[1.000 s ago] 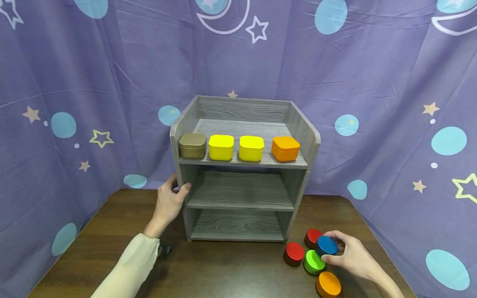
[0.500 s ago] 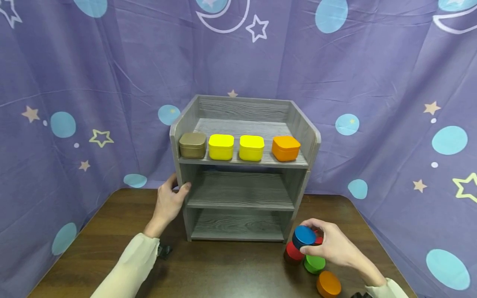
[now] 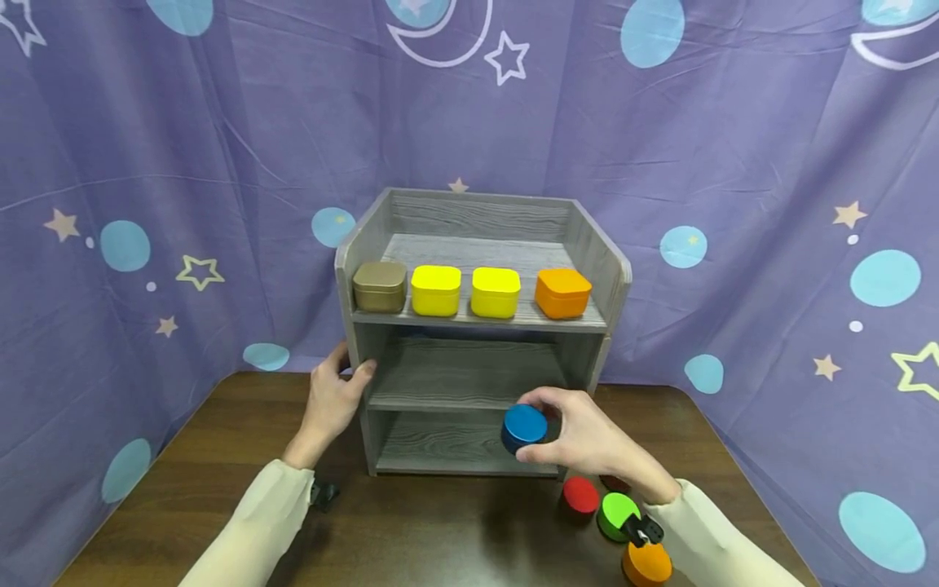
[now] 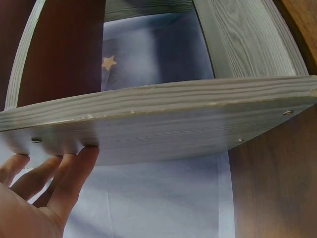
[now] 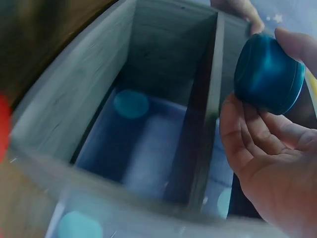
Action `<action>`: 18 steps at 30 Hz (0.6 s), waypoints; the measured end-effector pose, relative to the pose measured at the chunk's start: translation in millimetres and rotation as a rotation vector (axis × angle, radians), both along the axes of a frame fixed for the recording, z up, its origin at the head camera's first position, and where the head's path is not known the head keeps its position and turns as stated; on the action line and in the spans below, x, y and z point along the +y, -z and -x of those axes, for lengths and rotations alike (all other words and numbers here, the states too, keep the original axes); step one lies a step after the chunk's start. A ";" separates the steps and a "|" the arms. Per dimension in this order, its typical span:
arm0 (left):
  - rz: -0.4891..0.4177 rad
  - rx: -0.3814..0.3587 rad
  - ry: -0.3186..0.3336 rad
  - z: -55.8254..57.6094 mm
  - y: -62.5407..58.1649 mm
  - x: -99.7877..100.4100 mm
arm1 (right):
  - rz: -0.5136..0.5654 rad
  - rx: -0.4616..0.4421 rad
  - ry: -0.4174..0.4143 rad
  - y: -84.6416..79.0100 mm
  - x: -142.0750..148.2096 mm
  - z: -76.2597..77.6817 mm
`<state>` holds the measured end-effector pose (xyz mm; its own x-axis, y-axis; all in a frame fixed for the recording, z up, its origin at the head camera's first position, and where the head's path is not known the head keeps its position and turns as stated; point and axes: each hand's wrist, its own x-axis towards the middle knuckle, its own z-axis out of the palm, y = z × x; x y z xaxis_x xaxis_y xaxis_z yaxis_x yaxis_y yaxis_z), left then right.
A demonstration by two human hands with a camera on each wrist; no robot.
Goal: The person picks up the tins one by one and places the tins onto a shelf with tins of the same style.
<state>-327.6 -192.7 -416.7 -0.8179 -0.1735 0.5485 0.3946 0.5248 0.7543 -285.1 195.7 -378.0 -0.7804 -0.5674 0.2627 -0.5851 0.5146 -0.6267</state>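
Note:
A round blue tin [image 3: 524, 427] is pinched between the thumb and fingers of my right hand [image 3: 583, 432], held up in front of the lower compartments of a grey wooden shelf [image 3: 469, 406]. The right wrist view shows the tin [image 5: 269, 74] tilted, fingers below it and thumb above. My left hand [image 3: 339, 395] grips the shelf's left side panel, thumb over the front edge. In the left wrist view its fingers [image 4: 74, 178] lie against the panel's outer face. On the top shelf stand a bronze tin [image 3: 379, 287], two yellow tins [image 3: 436, 291] and an orange square tin [image 3: 562, 293].
Right of the shelf on the brown table [image 3: 425, 530] stand a red round tin [image 3: 580, 496], a second red one mostly hidden by the right arm, a green tin [image 3: 616, 514] and an orange round tin [image 3: 647, 564]. A purple patterned curtain [image 3: 293, 122] hangs behind.
My right hand has carried the blue tin up and left, from above the group of round tins to the front of the shelf. The left hand keeps its place.

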 end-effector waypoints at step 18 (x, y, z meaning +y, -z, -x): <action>-0.006 -0.004 0.003 -2.3 -1.8 0.8 | -0.045 -0.030 -0.036 -30.3 -87.4 39.8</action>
<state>-325.2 -191.8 -414.9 -0.8206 -0.1739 0.5445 0.3934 0.5192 0.7587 -325.0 108.3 -347.8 -0.7663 -0.6061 0.2130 -0.5852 0.5217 -0.6208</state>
